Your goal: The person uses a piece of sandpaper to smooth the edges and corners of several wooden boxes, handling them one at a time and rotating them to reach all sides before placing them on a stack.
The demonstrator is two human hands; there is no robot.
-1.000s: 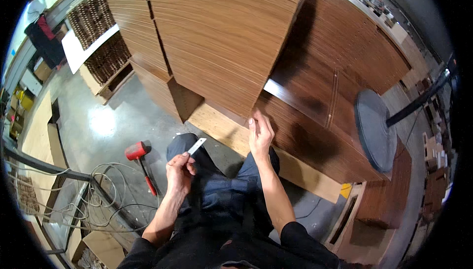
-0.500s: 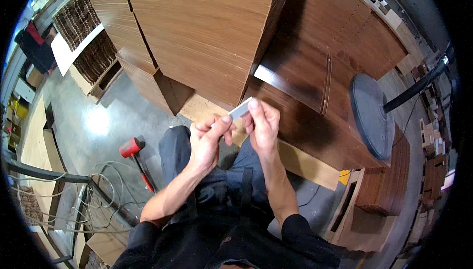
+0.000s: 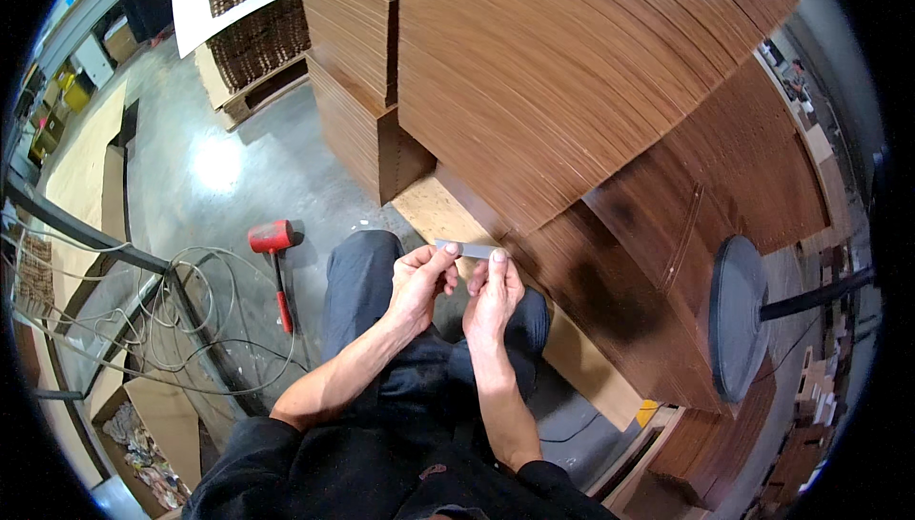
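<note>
Both hands meet over my lap and pinch a short, flat grey strip (image 3: pixel 467 249) between them. My left hand (image 3: pixel 419 282) grips its left end with thumb and fingers. My right hand (image 3: pixel 493 293) holds its right end with the thumb on top. The strip lies roughly level, just in front of a dark brown wooden cabinet (image 3: pixel 658 263) with a tall stack of thin wood sheets (image 3: pixel 553 72) on top. My knees in dark trousers (image 3: pixel 357 282) sit below the hands.
A red mallet (image 3: pixel 274 253) lies on the grey concrete floor at my left, beside loose cables (image 3: pixel 172 320) and a metal frame. A light wooden base board (image 3: pixel 434 210) sticks out under the cabinet. A round dark disc on a stand (image 3: pixel 734 315) is at the right. More stacked wood stands at the back left.
One second ago my left hand held the strip alone while my right hand rested on the cabinet edge. The right hand came over, and both now hold the strip lower, closer to my lap.
</note>
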